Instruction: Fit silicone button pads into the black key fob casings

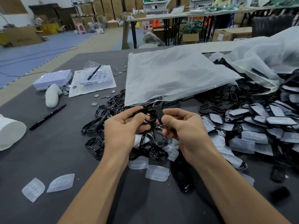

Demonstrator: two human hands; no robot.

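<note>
At the middle of the grey surface [56, 151], right over a heap of glossy black casing frames [100, 122], both hands are raised and working close together. The left hand [124, 128] has its fingers [139, 118] curled in, thumb and forefinger pinching a black casing [149, 123] that sits between the two hands. The right hand [182, 131] pinches a small matte black piece [159, 114] between thumb and curled fingers [169, 118], holding it upright just beside the left thumb. I cannot tell whether that piece touches the casing.

Translucent silicone button pads [157, 172] lie loose on the surface below the wrists, and two more pads [60, 182] sit well apart near the left forearm. To the right spreads a big pile of fitted casings [258, 120], pale pads showing in black shells. A cloudy plastic bag [174, 75] lies flat behind the hands, its near edge over the heap. Off to the left are a black marker pen [47, 117], scattered coin cells [97, 95] and a white stack of trays [52, 79].
</note>
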